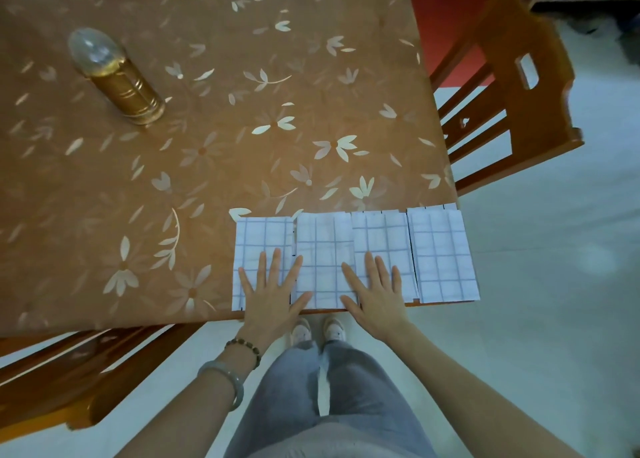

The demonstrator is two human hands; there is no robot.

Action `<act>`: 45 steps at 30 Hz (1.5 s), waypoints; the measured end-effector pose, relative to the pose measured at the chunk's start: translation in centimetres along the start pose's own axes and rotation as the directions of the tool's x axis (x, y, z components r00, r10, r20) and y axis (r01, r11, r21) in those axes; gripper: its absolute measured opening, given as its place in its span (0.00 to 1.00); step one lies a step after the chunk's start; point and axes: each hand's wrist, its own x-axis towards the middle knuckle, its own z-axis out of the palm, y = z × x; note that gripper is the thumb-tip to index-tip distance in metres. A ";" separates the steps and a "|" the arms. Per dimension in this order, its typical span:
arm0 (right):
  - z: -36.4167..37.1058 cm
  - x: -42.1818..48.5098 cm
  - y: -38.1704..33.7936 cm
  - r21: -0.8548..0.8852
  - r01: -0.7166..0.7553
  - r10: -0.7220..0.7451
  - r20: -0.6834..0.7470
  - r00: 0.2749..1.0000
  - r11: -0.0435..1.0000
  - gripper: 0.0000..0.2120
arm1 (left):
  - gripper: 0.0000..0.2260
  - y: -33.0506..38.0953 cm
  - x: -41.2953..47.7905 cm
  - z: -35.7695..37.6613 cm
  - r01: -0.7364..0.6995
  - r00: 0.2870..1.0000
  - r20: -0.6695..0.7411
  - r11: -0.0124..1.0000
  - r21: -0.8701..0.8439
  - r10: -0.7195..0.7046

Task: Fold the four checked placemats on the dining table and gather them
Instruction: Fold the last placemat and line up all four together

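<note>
Several white placemats with a blue check lie folded in a row along the near right edge of the dining table (207, 152). The leftmost placemat (264, 239) lies under my left hand (273, 291), which rests flat on it with fingers spread. The second placemat (323, 249) sits between my hands. My right hand (375, 291) presses flat on the third placemat (381, 236). The rightmost placemat (443, 256) lies untouched and juts past the table's right corner.
A gold cylindrical lamp with a clear dome (114, 76) stands at the far left of the floral brown tablecloth. One wooden chair (512, 87) stands at the right side, another wooden chair (69, 381) at the near left. My feet (318, 331) show below the table edge.
</note>
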 end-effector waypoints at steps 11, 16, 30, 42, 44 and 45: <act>-0.2 -0.7 -0.2 0.080 0.030 -0.019 -0.132 0.991 0.996 0.28 | 0.34 -0.2 -0.6 -0.8 -0.052 0.995 -0.088 0.999 -0.005 0.051; 1.2 -2.1 2.9 0.026 -0.011 0.015 -0.150 0.989 1.000 0.26 | 0.30 4.1 0.4 -2.0 -0.183 0.976 -0.125 0.982 -0.036 0.177; 1.8 -2.3 4.5 0.012 -0.057 0.058 -0.125 0.990 0.998 0.27 | 0.32 5.0 1.5 0.4 -0.116 0.993 -0.033 0.993 0.010 0.116; 0.7 -2.5 5.1 0.132 -0.074 0.099 -0.190 0.977 0.989 0.27 | 0.32 2.8 -0.2 -0.6 0.104 0.977 -0.166 0.975 -0.194 -0.137; 0.4 -2.6 6.1 0.189 -0.134 0.170 -0.188 0.967 0.973 0.28 | 0.32 1.6 -0.7 -0.5 0.171 0.964 -0.165 0.961 -0.220 -0.209; 0.4 -2.7 6.7 0.200 -0.157 0.193 -0.177 0.965 0.967 0.29 | 0.32 1.1 -0.9 -0.4 0.180 0.965 -0.154 0.961 -0.210 -0.214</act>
